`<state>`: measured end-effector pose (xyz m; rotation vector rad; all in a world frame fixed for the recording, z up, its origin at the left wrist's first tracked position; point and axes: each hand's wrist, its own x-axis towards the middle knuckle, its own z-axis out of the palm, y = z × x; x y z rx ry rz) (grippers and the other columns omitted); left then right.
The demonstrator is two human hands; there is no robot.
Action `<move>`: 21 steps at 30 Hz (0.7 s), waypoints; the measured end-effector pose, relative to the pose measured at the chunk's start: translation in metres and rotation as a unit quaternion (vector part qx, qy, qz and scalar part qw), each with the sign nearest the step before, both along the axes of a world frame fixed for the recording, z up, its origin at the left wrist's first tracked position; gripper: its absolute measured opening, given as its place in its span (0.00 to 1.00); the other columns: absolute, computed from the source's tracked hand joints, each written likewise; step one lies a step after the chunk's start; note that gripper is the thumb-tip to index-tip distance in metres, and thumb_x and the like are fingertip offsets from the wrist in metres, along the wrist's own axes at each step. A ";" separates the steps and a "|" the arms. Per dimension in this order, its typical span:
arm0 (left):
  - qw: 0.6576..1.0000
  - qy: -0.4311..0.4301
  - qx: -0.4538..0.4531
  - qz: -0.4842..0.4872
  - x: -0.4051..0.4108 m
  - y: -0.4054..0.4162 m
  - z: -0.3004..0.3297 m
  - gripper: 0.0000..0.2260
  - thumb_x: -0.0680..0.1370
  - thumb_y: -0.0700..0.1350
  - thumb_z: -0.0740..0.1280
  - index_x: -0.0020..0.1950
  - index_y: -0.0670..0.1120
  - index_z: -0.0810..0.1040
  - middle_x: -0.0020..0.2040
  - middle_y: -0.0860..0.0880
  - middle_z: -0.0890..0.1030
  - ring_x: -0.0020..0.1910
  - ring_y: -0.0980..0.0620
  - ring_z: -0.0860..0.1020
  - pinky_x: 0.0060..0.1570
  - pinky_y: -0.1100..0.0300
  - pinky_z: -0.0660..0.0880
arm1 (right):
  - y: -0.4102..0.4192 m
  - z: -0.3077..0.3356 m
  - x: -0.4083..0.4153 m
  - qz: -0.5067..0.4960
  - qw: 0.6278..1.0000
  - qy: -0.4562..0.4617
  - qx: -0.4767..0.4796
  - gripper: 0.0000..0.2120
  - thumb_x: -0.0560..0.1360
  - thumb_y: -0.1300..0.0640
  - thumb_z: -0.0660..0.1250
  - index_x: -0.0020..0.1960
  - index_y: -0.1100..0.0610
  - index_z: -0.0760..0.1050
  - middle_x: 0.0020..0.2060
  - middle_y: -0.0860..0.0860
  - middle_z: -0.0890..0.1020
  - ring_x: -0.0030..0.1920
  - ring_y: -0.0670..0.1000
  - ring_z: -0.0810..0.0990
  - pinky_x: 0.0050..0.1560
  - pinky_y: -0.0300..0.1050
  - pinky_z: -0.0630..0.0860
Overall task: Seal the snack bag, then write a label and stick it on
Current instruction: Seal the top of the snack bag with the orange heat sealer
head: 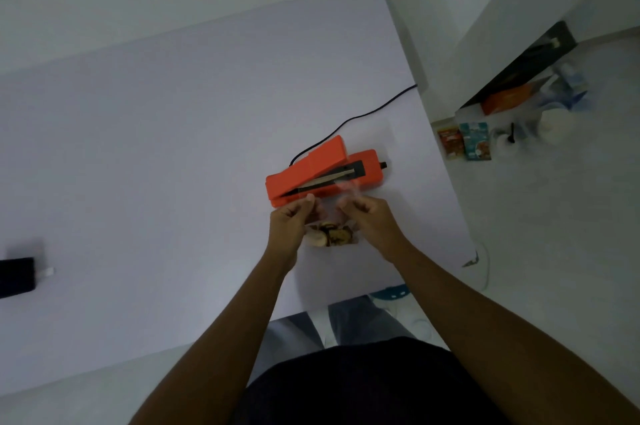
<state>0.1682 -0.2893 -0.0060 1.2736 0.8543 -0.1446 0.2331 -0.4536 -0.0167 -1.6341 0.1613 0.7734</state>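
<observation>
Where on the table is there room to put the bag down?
The table is bare on the whole left, between the sealer and the black thing at the left edge. It is also bare behind the sealer, left of its cord. It is crowded just in front of the sealer, where the left hand and right hand hold the bag.

Both forearms bare to frame edge, no sleeves visible. Left hand (292, 217) and right hand (372, 213) bare: no gloves, rings, watch or wristband seen. Fingers (309, 198) slightly blurred. Dark top (346, 386), black or navy, plain, no markings. Grey trousers (360, 320) below it.
</observation>
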 end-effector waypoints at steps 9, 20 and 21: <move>0.999 0.024 -0.002 0.028 0.010 0.010 -0.001 0.06 0.79 0.47 0.68 0.50 0.46 0.84 0.50 0.45 0.86 0.48 0.47 0.85 0.52 0.49 0.81 | 0.013 -0.002 0.002 -0.054 0.998 -0.004 0.015 0.13 0.79 0.52 0.69 0.47 0.61 0.84 0.39 0.55 0.87 0.41 0.51 0.86 0.42 0.40 0.82; 0.999 0.027 0.000 0.036 0.000 0.007 -0.009 0.11 0.81 0.47 0.65 0.55 0.43 0.83 0.51 0.44 0.86 0.49 0.46 0.85 0.50 0.53 0.82 | 0.015 0.000 0.015 -0.094 0.987 0.082 0.103 0.09 0.79 0.59 0.69 0.54 0.64 0.82 0.47 0.61 0.87 0.44 0.60 0.88 0.41 0.49 0.84; 0.999 0.028 -0.004 0.040 0.000 0.006 -0.009 0.10 0.81 0.47 0.65 0.54 0.44 0.83 0.50 0.45 0.86 0.49 0.47 0.85 0.48 0.55 0.82 | 0.015 0.001 0.016 -0.095 0.987 0.080 0.105 0.09 0.79 0.59 0.69 0.55 0.64 0.82 0.47 0.60 0.87 0.44 0.59 0.88 0.41 0.48 0.84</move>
